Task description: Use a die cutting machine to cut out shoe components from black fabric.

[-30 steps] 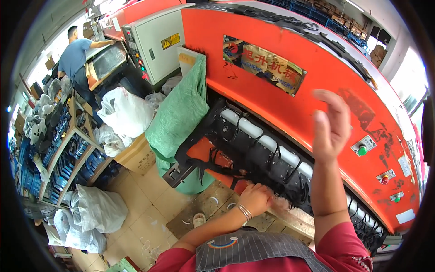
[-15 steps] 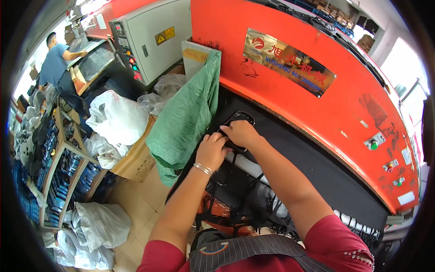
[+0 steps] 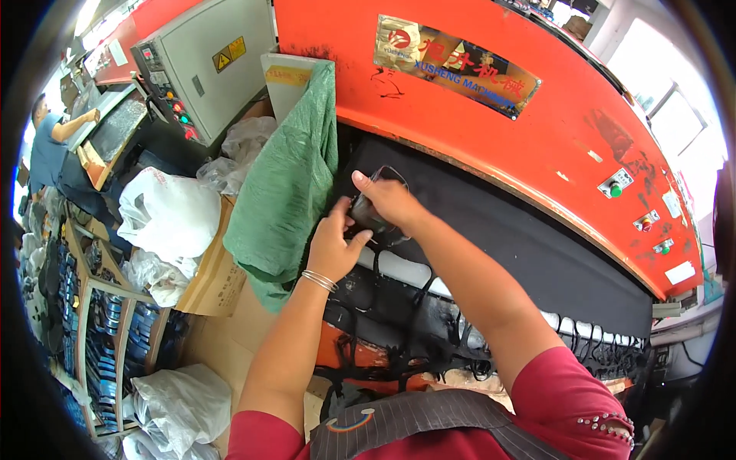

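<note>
Big orange-red metal machine; along its front, wide flat black belt. Bare left hand spread, thumb apart; half a second ago its fingers bunch together, so its hold looks looser. Bare right hand: fingers partly hidden, grip can't be told. Small shiny black rounded piece between both, at belt's left end.

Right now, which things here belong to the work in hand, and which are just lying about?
Seemingly in use:
Left hand, right hand
Dark, shiny piece between them
Black surface beneath
Orange-red machine

Seemingly just lying about:
Green sack
White plastic bag
Cardboard box
Grey-white bag, lower left
</note>
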Tool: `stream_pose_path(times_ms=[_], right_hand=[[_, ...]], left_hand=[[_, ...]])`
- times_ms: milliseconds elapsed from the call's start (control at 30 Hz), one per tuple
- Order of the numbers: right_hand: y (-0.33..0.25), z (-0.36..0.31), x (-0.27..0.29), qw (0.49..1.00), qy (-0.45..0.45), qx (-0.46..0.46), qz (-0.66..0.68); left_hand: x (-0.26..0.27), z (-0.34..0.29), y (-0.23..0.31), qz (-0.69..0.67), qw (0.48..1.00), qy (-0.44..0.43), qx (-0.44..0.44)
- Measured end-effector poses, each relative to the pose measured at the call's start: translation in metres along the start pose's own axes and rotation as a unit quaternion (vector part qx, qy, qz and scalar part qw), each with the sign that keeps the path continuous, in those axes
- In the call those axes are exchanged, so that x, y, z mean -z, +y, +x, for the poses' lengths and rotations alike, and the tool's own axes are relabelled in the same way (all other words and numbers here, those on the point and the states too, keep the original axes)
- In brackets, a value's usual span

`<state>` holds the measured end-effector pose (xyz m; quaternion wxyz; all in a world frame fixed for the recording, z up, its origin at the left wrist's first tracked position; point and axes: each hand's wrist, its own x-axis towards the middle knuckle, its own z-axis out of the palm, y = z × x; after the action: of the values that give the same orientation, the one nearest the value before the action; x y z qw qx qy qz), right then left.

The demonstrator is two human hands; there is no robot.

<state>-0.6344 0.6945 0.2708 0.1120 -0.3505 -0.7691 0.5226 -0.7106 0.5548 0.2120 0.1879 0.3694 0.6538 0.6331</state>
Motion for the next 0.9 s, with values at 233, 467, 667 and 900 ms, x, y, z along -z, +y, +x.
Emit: stream_pose_path(times_ms=[233, 467, 667, 900], right_hand=[[0.037, -0.061, 0.126, 0.869, -0.126, 0.283, -0.386], [0.115, -0.129, 0.078, 0.952, 0.136, 0.045, -0.272], [0.099, -0.092, 0.054, 0.931, 0.212, 0.024, -0.295], [0.112, -0.085, 0.050, 0.925, 0.164, 0.119, -0.323]], left_hand=[[-0.038, -0.022, 0.008, 0.328, 0.915, -0.076, -0.222], [-0.045, -0.022, -0.010, 0.332, 0.916, -0.071, -0.213], [-0.050, -0.018, -0.011, 0.338, 0.913, -0.074, -0.215], [-0.047, -0.016, -0.014, 0.325, 0.913, -0.085, -0.229]])
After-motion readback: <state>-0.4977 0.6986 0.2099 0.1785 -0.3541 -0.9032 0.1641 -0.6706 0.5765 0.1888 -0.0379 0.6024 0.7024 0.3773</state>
